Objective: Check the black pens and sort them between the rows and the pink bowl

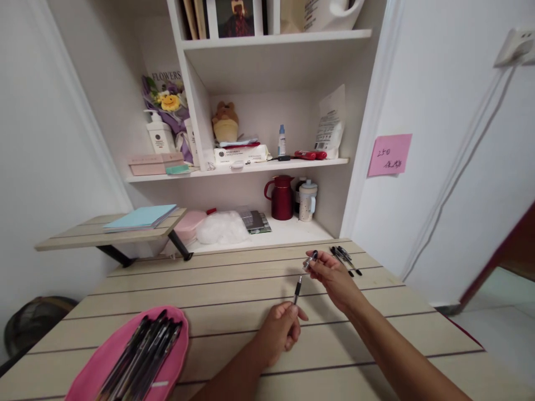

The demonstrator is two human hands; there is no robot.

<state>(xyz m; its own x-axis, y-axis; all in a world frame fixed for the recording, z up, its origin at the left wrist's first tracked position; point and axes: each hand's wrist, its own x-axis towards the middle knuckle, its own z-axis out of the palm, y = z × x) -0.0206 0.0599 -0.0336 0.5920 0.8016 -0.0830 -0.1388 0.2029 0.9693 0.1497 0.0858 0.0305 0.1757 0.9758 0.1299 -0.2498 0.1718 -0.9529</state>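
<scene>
Most of the pen (298,289) is hidden inside the left hand (279,331), so its far end cannot be made out. The right fingers cover part of the cap (311,259), and its exact shape is hard to tell. The bottom edge of the picture cuts off the tray (180,348), the lower ends of the pens in it (146,351) and both forearms.

The pen shows a pale metallic tip and a black grip; the cap looks black and clear. The pen stands tilted above the table (225,295), tip up, rising from the closed left fingers that hold it. The right hand (332,278) pinches the cap, just beyond the pen tip and apart from it. Loose pens (344,255) lie on the table beyond the right hand, near the far right corner; the tray is on the left.
</scene>
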